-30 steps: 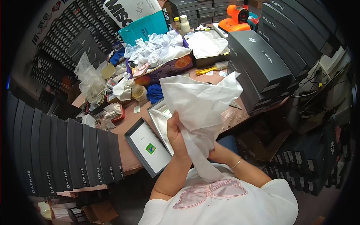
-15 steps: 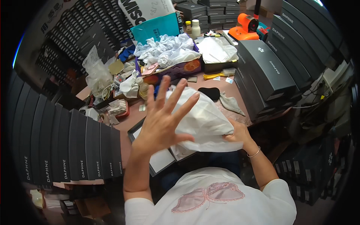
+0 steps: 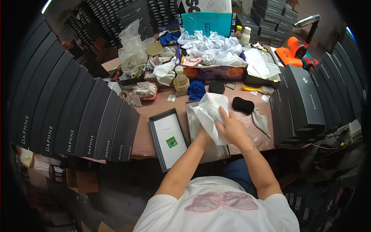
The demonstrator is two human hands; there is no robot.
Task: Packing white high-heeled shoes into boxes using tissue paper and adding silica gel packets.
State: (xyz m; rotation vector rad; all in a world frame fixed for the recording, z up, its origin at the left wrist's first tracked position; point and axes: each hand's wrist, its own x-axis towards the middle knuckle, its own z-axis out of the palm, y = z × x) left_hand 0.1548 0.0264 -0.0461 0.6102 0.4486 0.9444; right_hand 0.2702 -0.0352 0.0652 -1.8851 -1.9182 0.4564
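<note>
Pinkish tabletop (image 3: 142, 123) behind creased white wrapping (image 3: 210, 106), right hand (image 3: 235, 130) spread across it, left hand (image 3: 204, 136) half-hidden, grip unclear.

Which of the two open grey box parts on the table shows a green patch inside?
The left box part: its white floor bears the green patch. The right box part, partly hidden by the white wrap, shows none.

Two hands (image 3: 234, 130), three bottles (image 3: 245, 36), one orange device (image 3: 290, 56)

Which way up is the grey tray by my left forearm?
Open side up: the tray shows its white bottom and green sticker.
</note>
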